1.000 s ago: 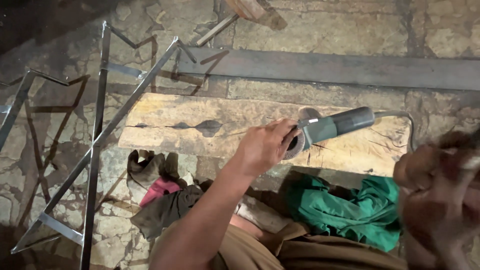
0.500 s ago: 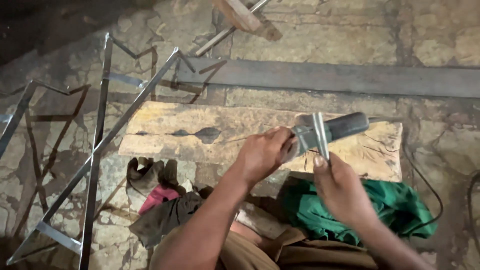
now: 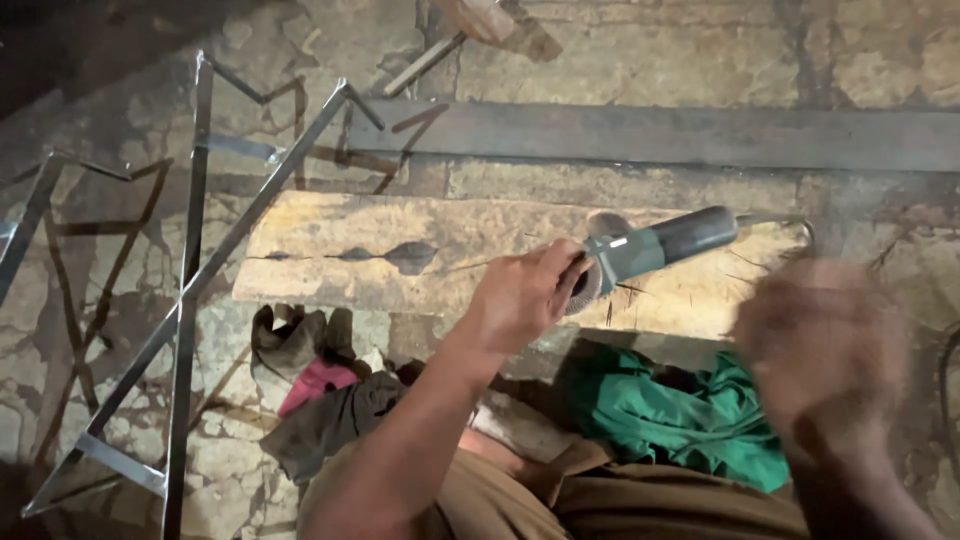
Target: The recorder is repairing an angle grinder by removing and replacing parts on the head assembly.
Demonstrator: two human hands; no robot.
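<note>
Left hand point(image 3: 520, 298) is clamped on the disc end of a green grinder point(image 3: 655, 245) lying on a wooden plank point(image 3: 340, 255); the blurred right hand point(image 3: 825, 350) hangs free, its grip unreadable.

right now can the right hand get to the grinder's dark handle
Probably yes. The right hand, blurred, hovers just below the dark handle of the grinder, with only bare plank between them. The left hand grips the disc end, leaving the handle free.
</note>
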